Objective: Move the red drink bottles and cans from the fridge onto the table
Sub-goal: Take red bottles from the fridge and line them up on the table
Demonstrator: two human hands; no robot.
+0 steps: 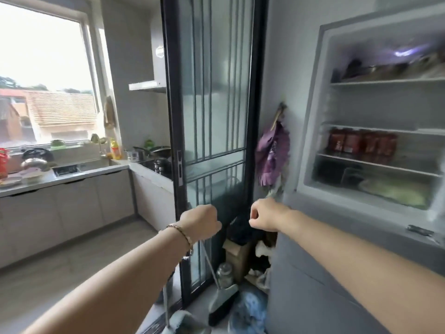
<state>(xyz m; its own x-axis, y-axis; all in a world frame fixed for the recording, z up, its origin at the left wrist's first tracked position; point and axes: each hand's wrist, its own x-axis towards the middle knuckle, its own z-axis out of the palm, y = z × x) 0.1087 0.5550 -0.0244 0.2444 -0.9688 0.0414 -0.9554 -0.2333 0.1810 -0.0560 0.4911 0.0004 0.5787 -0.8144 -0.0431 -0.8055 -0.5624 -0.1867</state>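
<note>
The fridge (313, 141) stands open at the right. Several red drink bottles and cans (361, 143) stand in a row on its third shelf, blurred. My left hand (201, 221) and my right hand (266, 215) are both held out in front of me at waist height, left of the fridge, fingers curled into loose fists with nothing in them. A bracelet sits on my left wrist. Both hands are well below and to the left of the red drinks.
A dark-framed glass sliding door (212, 116) stands ahead. A purple bag (273, 153) hangs beside the fridge. A broom and dustpan (221, 302), a jar and clutter lie on the floor below. The kitchen counter (72, 174) with sink lies left.
</note>
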